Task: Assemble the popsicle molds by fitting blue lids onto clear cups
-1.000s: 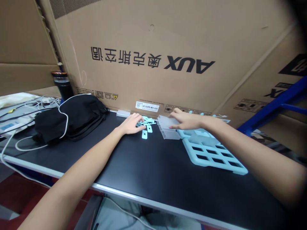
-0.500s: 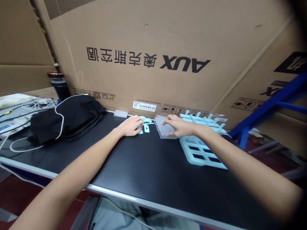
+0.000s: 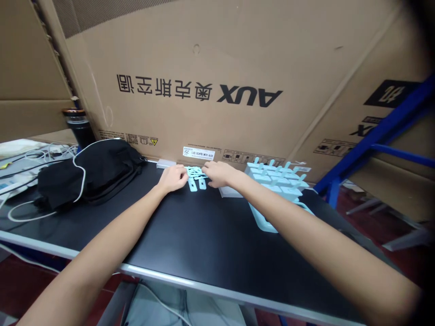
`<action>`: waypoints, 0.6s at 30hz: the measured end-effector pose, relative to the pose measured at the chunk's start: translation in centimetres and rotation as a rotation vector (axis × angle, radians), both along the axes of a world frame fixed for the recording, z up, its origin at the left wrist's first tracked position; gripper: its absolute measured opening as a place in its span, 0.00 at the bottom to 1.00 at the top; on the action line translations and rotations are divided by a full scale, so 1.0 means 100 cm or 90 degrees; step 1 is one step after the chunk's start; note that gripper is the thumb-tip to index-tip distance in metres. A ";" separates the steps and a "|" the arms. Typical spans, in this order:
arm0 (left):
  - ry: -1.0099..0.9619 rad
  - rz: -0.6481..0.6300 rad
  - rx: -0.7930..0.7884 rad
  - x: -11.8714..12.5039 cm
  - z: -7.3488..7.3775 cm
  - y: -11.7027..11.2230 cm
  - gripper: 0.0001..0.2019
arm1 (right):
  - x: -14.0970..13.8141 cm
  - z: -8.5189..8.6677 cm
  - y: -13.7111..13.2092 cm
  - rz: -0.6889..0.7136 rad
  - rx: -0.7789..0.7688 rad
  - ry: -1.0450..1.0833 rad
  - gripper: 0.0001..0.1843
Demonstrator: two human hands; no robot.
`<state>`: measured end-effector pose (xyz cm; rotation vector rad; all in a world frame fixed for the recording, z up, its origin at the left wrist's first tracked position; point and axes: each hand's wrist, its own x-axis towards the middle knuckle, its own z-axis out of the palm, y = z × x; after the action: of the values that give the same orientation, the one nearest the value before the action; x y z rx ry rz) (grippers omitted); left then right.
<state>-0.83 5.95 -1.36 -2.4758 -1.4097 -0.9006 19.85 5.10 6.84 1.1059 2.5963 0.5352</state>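
Note:
A small heap of light-blue plastic ice-pop sticks (image 3: 194,171) lies on the black table near the cardboard; two of them, with slotted ends, point toward me. My left hand (image 3: 173,178) presses on the heap's left side, fingers curled and closed on the sticks. From the right, my right hand (image 3: 218,174) grips sticks at the heap's other side with bent fingers. Its fingertips are partly hidden. Under my right wrist sits a clear plastic box (image 3: 231,192), mostly covered. Right of it stands a light-blue ice-pop mold (image 3: 270,176) with several sticks upright, over a light-blue frame (image 3: 263,222).
A whitish clear plastic piece (image 3: 166,163) lies behind my left hand. At left are a black bag (image 3: 91,172), a dark bottle (image 3: 80,129) and tangled cables (image 3: 50,151). A large cardboard box (image 3: 204,54) walls off the back; a blue metal frame (image 3: 367,140) stands at right.
My right hand has let go of the clear plastic box and moved left to the sticks. My left hand has shifted to the heap's left edge, uncovering more sticks. The view has turned slightly right.

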 end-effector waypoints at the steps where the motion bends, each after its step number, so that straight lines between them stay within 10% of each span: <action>1: 0.013 -0.027 -0.008 0.000 0.000 0.000 0.10 | -0.006 -0.002 0.009 -0.009 0.013 -0.019 0.23; 10: 0.080 -0.089 -0.010 0.004 -0.004 0.012 0.08 | -0.026 -0.028 0.038 -0.044 0.089 -0.004 0.16; 18: 0.047 -0.034 -0.020 0.003 -0.011 0.018 0.15 | -0.013 -0.026 -0.018 -0.019 0.170 0.160 0.15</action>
<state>-0.53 7.74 -2.45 -2.5522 -1.3505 -0.7932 18.60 3.29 4.25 1.3734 2.7735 0.8020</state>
